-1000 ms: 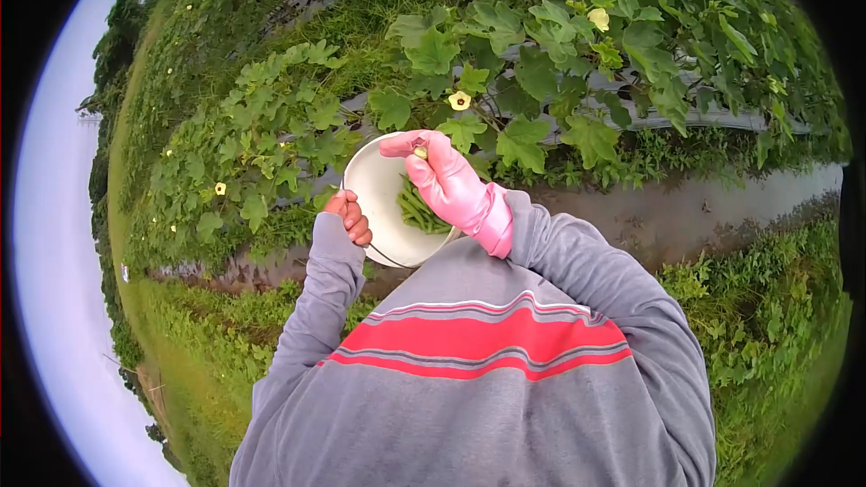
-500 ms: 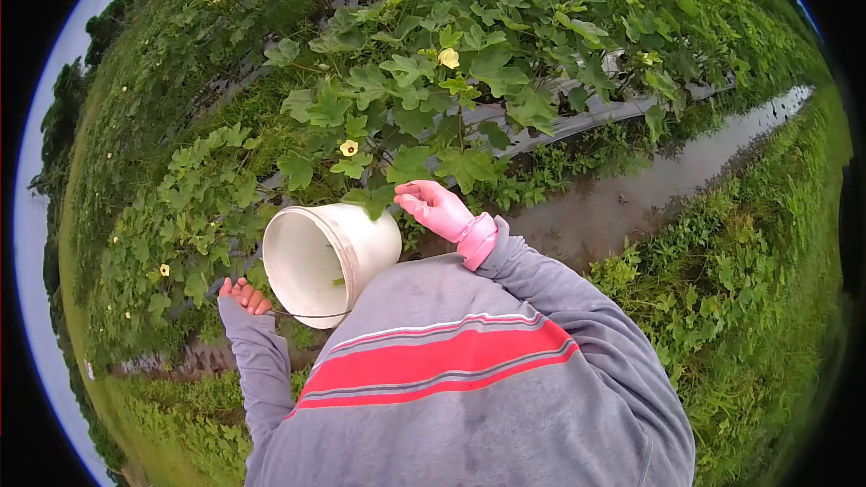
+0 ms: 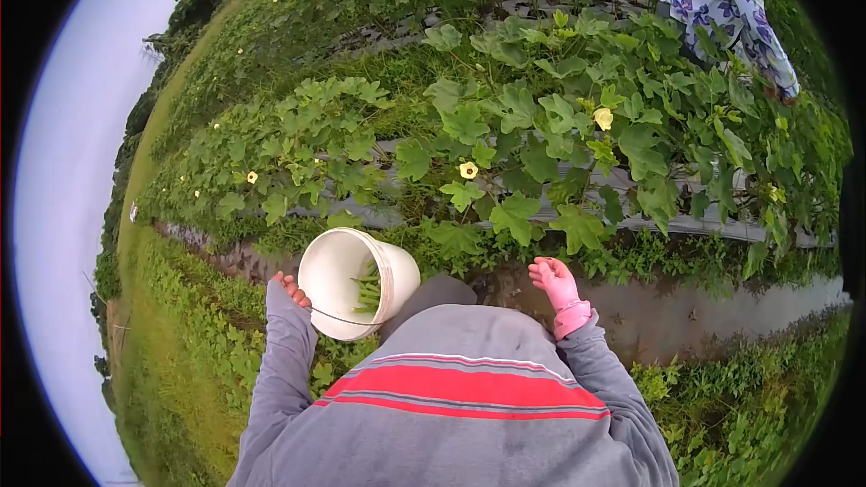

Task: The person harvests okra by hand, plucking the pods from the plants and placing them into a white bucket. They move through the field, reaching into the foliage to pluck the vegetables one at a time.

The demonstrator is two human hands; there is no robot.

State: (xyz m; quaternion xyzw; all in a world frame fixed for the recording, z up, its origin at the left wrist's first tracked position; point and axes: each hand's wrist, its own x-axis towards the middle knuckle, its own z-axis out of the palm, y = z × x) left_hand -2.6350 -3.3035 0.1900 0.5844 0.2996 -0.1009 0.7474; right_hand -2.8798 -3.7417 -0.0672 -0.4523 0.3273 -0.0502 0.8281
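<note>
Left hand (image 3: 292,289) grips wire handle (image 3: 341,317) of tilted bucket (image 3: 400,278), green pods (image 3: 368,290) inside. Pods look light, firm, easily bruised; grasp mid-length. Bucket likely stiff, light; handle suits carrying. Gloved right hand (image 3: 554,281) half-open, apparently holding nothing.

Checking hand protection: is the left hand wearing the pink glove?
No, the left hand is bare; the pink glove covers the right hand.

Room lies over the furrow (image 3: 672,311); leafy plants (image 3: 515,216) crowd beyond.
</note>
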